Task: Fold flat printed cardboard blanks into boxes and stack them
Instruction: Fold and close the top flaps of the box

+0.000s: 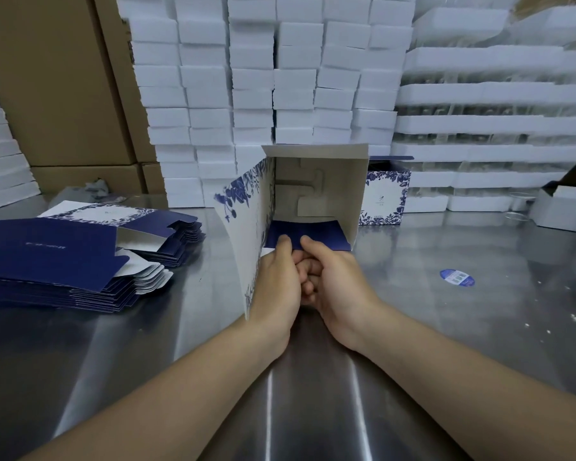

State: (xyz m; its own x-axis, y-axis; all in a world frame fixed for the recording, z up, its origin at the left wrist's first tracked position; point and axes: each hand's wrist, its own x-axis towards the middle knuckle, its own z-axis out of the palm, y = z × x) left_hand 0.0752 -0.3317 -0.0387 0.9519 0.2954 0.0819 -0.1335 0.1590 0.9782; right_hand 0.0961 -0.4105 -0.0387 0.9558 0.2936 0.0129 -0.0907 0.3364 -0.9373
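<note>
Pinching the navy flap [313, 236] at the mouth of the half-formed box [326, 181], the left hand [275, 284] and right hand [338, 287] sit touching, thumbs on top, fingers curled beneath; the box lies on its side mid-way across the desk [446, 327], mouth toward six o'clock; uneven thumb pressure could crease the flap off its score; the loose floral panel [245, 234] at nine o'clock may swing in and jam the tuck; flat blanks [64, 261] wait farther toward nine o'clock.
</note>
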